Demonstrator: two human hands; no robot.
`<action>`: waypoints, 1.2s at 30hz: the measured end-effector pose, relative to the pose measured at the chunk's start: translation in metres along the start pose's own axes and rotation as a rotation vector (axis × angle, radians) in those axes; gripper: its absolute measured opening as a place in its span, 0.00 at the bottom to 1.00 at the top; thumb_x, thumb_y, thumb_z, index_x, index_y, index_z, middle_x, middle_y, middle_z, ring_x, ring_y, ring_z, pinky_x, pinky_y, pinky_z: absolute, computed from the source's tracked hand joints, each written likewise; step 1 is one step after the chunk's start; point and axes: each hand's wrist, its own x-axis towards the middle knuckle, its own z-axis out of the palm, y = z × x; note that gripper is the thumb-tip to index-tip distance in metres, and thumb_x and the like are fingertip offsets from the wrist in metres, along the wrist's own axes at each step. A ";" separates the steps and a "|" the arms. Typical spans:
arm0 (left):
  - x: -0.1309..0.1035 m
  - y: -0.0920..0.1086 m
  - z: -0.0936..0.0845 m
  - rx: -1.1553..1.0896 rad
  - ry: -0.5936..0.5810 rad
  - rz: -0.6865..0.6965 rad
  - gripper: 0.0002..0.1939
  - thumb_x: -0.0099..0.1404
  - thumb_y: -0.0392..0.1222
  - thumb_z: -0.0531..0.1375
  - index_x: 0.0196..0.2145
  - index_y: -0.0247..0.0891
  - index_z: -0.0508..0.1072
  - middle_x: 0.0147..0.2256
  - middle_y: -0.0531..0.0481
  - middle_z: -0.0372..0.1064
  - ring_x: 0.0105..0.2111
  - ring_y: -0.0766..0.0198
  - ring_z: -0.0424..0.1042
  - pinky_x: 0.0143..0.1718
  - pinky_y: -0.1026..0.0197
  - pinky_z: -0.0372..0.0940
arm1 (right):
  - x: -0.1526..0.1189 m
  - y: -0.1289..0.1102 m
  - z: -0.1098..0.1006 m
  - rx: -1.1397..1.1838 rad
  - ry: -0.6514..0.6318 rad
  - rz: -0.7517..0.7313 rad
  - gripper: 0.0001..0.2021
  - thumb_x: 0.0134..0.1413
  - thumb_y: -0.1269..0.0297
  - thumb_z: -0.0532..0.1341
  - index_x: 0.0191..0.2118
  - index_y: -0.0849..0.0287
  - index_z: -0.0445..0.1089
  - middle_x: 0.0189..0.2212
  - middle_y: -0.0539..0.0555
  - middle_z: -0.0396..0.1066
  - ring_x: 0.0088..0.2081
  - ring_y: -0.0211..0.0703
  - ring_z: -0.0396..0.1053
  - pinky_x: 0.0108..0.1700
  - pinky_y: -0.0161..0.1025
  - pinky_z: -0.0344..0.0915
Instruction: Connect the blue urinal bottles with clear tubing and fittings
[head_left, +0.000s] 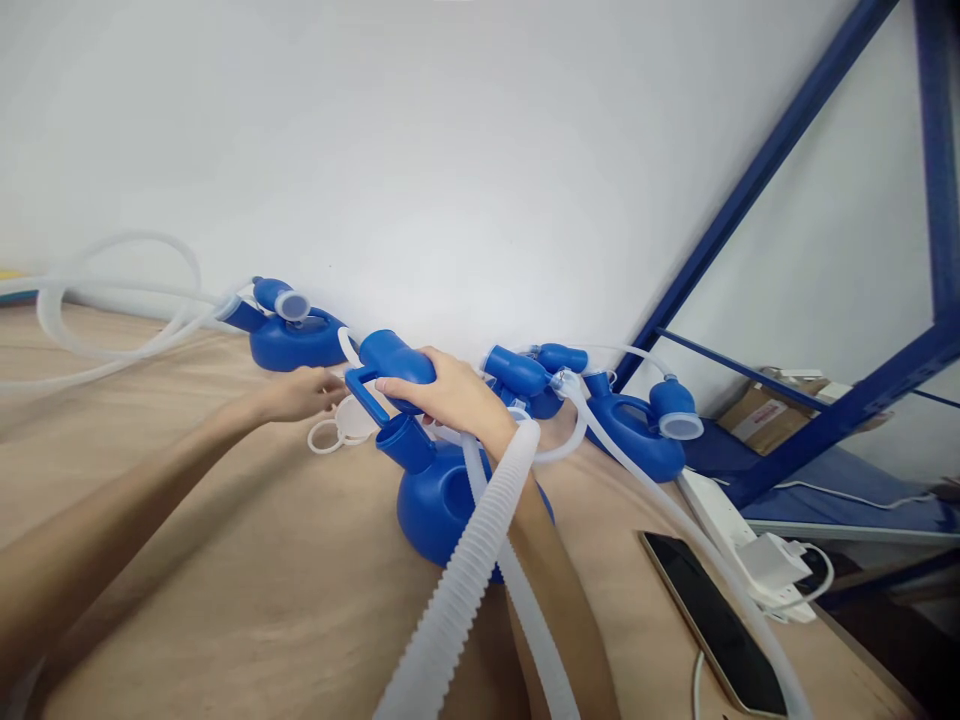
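My right hand (450, 395) is wrapped round a blue plastic funnel-like piece (394, 355) with a wide round mouth and a side handle. Just below it stands a blue urinal bottle (435, 510) with an angled neck, its mouth uncovered. A white corrugated hose (469, 570) crosses in front of my right wrist. To the left, the fingertips of my left hand (304, 392) meet the upper edge of a white cap (355, 418) with a ring attached. The ends of those fingers are small and slightly blurred.
A blue bottle (300, 342) with coiled tubing stands back left against the wall. More blue bottles (634, 435) with hoses stand back right. At the right lie a phone (712, 620) and a power strip (739, 545). Beyond is a blue metal rack (810, 430) with a cardboard box (765, 410).
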 end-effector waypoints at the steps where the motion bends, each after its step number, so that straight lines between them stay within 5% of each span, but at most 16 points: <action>1: -0.001 0.005 -0.005 -0.006 -0.010 -0.010 0.15 0.54 0.54 0.69 0.29 0.39 0.80 0.30 0.46 0.79 0.33 0.55 0.76 0.34 0.62 0.70 | 0.001 0.001 0.000 -0.003 -0.003 -0.002 0.32 0.52 0.31 0.65 0.48 0.55 0.72 0.42 0.56 0.78 0.37 0.46 0.76 0.35 0.39 0.70; 5: -0.012 0.029 -0.022 -0.107 -0.028 0.051 0.25 0.63 0.65 0.61 0.38 0.40 0.82 0.42 0.44 0.81 0.44 0.54 0.77 0.48 0.58 0.72 | 0.002 0.000 0.001 0.025 0.002 0.017 0.31 0.53 0.31 0.65 0.48 0.55 0.72 0.42 0.56 0.78 0.34 0.44 0.76 0.34 0.38 0.70; 11: -0.022 0.041 -0.022 -0.260 0.015 0.020 0.22 0.48 0.59 0.75 0.34 0.39 0.84 0.36 0.43 0.82 0.36 0.55 0.77 0.38 0.59 0.72 | 0.000 -0.003 -0.003 0.049 0.010 0.057 0.29 0.56 0.35 0.65 0.50 0.56 0.70 0.36 0.53 0.78 0.26 0.39 0.73 0.30 0.38 0.69; 16: -0.021 0.042 -0.017 -0.481 0.038 0.013 0.25 0.44 0.54 0.78 0.39 0.42 0.83 0.35 0.46 0.81 0.34 0.59 0.77 0.37 0.60 0.73 | -0.002 -0.003 -0.002 0.056 -0.007 -0.021 0.27 0.57 0.37 0.65 0.49 0.56 0.72 0.41 0.55 0.78 0.35 0.42 0.76 0.35 0.37 0.71; 24: -0.018 0.035 -0.020 -0.350 0.019 0.007 0.20 0.51 0.55 0.76 0.35 0.39 0.82 0.34 0.46 0.80 0.37 0.59 0.77 0.42 0.59 0.70 | 0.001 0.000 0.003 -0.062 0.047 -0.014 0.29 0.54 0.35 0.66 0.50 0.55 0.72 0.46 0.57 0.78 0.42 0.49 0.76 0.40 0.41 0.72; 36: -0.018 0.043 -0.019 -0.419 0.028 -0.004 0.17 0.48 0.52 0.75 0.29 0.38 0.79 0.31 0.47 0.79 0.36 0.58 0.76 0.45 0.58 0.70 | 0.003 -0.006 0.000 0.163 -0.062 0.044 0.24 0.58 0.38 0.65 0.44 0.56 0.71 0.34 0.52 0.77 0.24 0.38 0.73 0.25 0.35 0.69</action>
